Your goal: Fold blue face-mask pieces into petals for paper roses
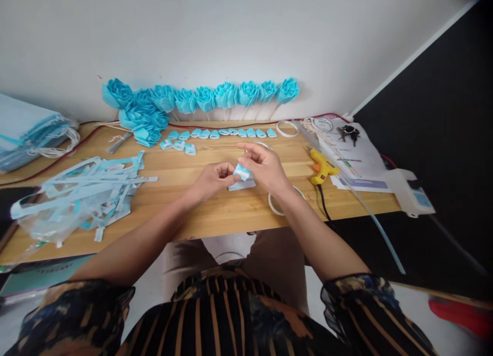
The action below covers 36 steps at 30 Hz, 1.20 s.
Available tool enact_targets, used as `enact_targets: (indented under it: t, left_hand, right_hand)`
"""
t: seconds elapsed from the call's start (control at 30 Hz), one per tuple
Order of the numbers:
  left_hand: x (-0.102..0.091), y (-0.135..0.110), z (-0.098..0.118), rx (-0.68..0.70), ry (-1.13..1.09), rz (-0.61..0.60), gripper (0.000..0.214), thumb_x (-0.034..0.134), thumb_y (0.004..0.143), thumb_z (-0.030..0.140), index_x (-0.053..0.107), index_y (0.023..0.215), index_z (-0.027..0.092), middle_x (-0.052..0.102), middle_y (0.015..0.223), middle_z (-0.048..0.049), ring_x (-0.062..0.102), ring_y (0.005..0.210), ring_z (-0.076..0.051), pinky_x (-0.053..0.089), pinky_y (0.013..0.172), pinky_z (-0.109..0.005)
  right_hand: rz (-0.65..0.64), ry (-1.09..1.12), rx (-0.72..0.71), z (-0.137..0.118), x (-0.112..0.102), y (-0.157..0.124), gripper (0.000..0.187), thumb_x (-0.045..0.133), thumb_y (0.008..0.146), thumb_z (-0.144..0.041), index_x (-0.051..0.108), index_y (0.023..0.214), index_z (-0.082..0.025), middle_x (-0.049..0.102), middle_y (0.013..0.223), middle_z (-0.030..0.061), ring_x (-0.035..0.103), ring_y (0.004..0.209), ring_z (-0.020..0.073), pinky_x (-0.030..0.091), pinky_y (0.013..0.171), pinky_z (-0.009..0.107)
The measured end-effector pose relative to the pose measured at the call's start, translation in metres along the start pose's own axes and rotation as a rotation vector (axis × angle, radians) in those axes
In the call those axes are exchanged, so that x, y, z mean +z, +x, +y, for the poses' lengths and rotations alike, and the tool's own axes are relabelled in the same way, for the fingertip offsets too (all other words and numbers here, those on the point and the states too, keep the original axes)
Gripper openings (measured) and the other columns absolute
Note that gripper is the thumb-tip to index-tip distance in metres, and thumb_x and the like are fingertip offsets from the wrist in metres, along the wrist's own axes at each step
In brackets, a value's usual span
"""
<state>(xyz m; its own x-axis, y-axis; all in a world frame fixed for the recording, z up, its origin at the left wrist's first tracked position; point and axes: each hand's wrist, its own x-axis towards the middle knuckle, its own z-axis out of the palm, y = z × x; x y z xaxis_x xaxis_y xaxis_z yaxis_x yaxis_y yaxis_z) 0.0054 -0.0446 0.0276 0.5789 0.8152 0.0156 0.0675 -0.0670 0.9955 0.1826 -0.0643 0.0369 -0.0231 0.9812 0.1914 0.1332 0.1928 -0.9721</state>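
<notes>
Between my hands, over the middle of the wooden table, is a small folded blue piece (242,172) with a white strip across it. My left hand (215,180) pinches its left edge between thumb and fingertips. The thumb of my right hand (265,163) presses on its upper right side, with the index finger stretched out above. Just under the piece lies a flat, pale stack (241,184), partly hidden by my hands. Beyond them, a row of similar folded blue pieces (214,134) runs along the table, with a few more (178,145) in front on the left.
Blue paper-like flowers (204,98) on sticks lean along the wall. Left lie a heap of cut strips (111,181) and a bagged blue stack (31,127). Right are a yellow glue gun (322,167), keys (349,133), paper sheets (362,155) and tape rolls (287,129).
</notes>
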Motion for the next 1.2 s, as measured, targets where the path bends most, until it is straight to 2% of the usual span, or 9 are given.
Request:
enact_targets:
  t: [0.13, 0.23, 0.4, 0.6, 0.73, 0.9, 1.0, 1.1, 1.2]
  left_hand:
    - [-0.001, 0.002, -0.002, -0.009, -0.029, 0.036, 0.025, 0.071, 0.071, 0.035, 0.055, 0.069, 0.016, 0.052, 0.062, 0.0042, 0.044, 0.057, -0.007, 0.035, 0.057, -0.022]
    - [-0.002, 0.001, 0.001, -0.017, -0.027, 0.048, 0.028, 0.072, 0.071, 0.038, 0.053, 0.068, 0.017, 0.050, 0.060, 0.0050, 0.043, 0.054, -0.007, 0.036, 0.055, -0.022]
    - [-0.001, -0.001, 0.011, -0.087, 0.032, -0.052, 0.030, 0.072, 0.070, 0.043, 0.059, 0.081, 0.017, 0.058, 0.070, 0.0026, 0.052, 0.058, -0.010, 0.042, 0.056, -0.023]
    - [-0.003, 0.000, 0.003, -0.085, 0.141, 0.001, 0.030, 0.073, 0.069, 0.044, 0.061, 0.068, 0.016, 0.059, 0.061, 0.0011, 0.049, 0.056, -0.010, 0.039, 0.056, -0.023]
    - [-0.009, -0.001, -0.009, -0.073, 0.173, 0.034, 0.026, 0.073, 0.074, 0.041, 0.063, 0.066, 0.018, 0.060, 0.062, 0.0006, 0.049, 0.058, -0.011, 0.038, 0.057, -0.023]
    - [-0.009, -0.001, -0.012, -0.049, 0.102, 0.112, 0.026, 0.072, 0.077, 0.040, 0.063, 0.064, 0.020, 0.060, 0.061, 0.0007, 0.050, 0.058, -0.011, 0.039, 0.058, -0.024]
    - [-0.004, -0.001, -0.007, -0.070, 0.073, 0.128, 0.025, 0.073, 0.075, 0.039, 0.064, 0.065, 0.019, 0.060, 0.061, 0.0004, 0.048, 0.056, -0.011, 0.038, 0.055, -0.023]
    - [0.000, -0.001, -0.003, -0.093, 0.054, 0.152, 0.028, 0.075, 0.073, 0.041, 0.063, 0.064, 0.018, 0.060, 0.060, 0.0004, 0.047, 0.054, -0.010, 0.037, 0.054, -0.023]
    - [0.000, 0.000, -0.003, -0.101, 0.026, 0.164, 0.030, 0.077, 0.070, 0.043, 0.063, 0.065, 0.017, 0.059, 0.059, 0.0007, 0.046, 0.053, -0.009, 0.036, 0.053, -0.022]
  right_hand:
    - [0.049, 0.108, 0.027, -0.005, -0.012, -0.001, 0.042, 0.059, 0.088, -0.048, 0.067, 0.119, -0.022, 0.068, 0.081, 0.0006, 0.062, 0.072, 0.0127, 0.052, 0.069, 0.028]
    - [-0.018, 0.091, 0.038, -0.003, -0.017, -0.008, 0.044, 0.068, 0.083, -0.043, 0.065, 0.122, -0.023, 0.068, 0.083, 0.0000, 0.062, 0.072, 0.0127, 0.052, 0.069, 0.028]
    - [-0.018, -0.008, -0.008, 0.006, -0.005, -0.022, 0.046, 0.067, 0.080, -0.028, 0.063, 0.125, -0.022, 0.065, 0.079, -0.0029, 0.057, 0.067, 0.0104, 0.047, 0.063, 0.025]
    - [0.053, -0.168, -0.050, 0.007, 0.006, -0.036, 0.039, 0.060, 0.086, -0.028, 0.064, 0.125, -0.022, 0.066, 0.083, -0.0016, 0.059, 0.073, 0.0113, 0.049, 0.070, 0.026]
    - [0.210, -0.201, -0.078, 0.013, -0.017, -0.048, 0.037, 0.058, 0.088, -0.029, 0.066, 0.123, -0.022, 0.069, 0.086, -0.0004, 0.062, 0.076, 0.0125, 0.051, 0.074, 0.027]
    - [0.459, -0.316, 0.003, 0.017, -0.070, -0.067, 0.035, 0.058, 0.086, -0.031, 0.068, 0.119, -0.022, 0.071, 0.089, 0.0014, 0.063, 0.073, 0.0140, 0.053, 0.072, 0.029]
    - [0.546, -0.424, 0.012, 0.023, -0.095, -0.076, 0.033, 0.057, 0.085, -0.028, 0.070, 0.115, -0.020, 0.072, 0.086, 0.0024, 0.065, 0.070, 0.0149, 0.055, 0.073, 0.032]
    - [0.549, -0.535, 0.023, 0.031, -0.103, -0.082, 0.032, 0.055, 0.086, -0.027, 0.071, 0.113, -0.020, 0.074, 0.091, 0.0037, 0.067, 0.073, 0.0165, 0.056, 0.077, 0.034]
    - [0.467, -0.669, -0.016, 0.035, -0.098, -0.084, 0.028, 0.055, 0.088, -0.024, 0.072, 0.110, -0.021, 0.076, 0.102, 0.0060, 0.070, 0.089, 0.0194, 0.055, 0.086, 0.035]
